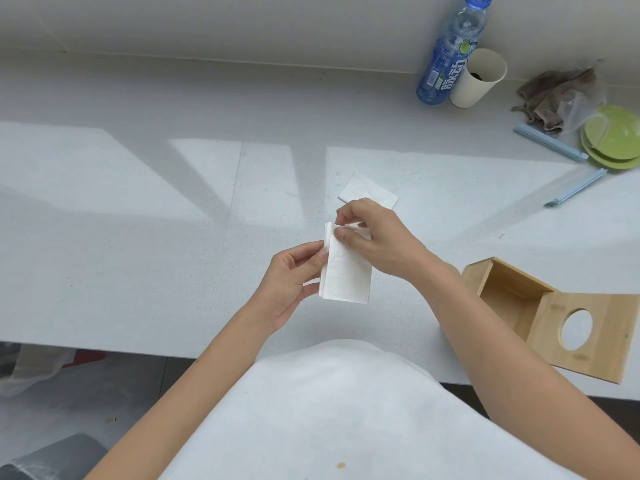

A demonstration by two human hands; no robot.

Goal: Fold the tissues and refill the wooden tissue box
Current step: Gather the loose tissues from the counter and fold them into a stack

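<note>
A white folded tissue (346,273) is held above the grey counter, near its front edge. My left hand (291,282) pinches its left edge, and my right hand (374,237) grips its top corner between thumb and fingers. A second folded tissue (367,191) lies flat on the counter just behind my right hand. The wooden tissue box (502,289) stands open at the right, empty inside, with its lid (602,337) lying beside it; the lid has an oval hole.
At the back right stand a blue drink bottle (450,57) and a white paper cup (479,79). Further right lie a brown cloth (554,95), green plates (616,140) and two light-blue clip sticks (550,142). The counter's front edge runs just before my body.
</note>
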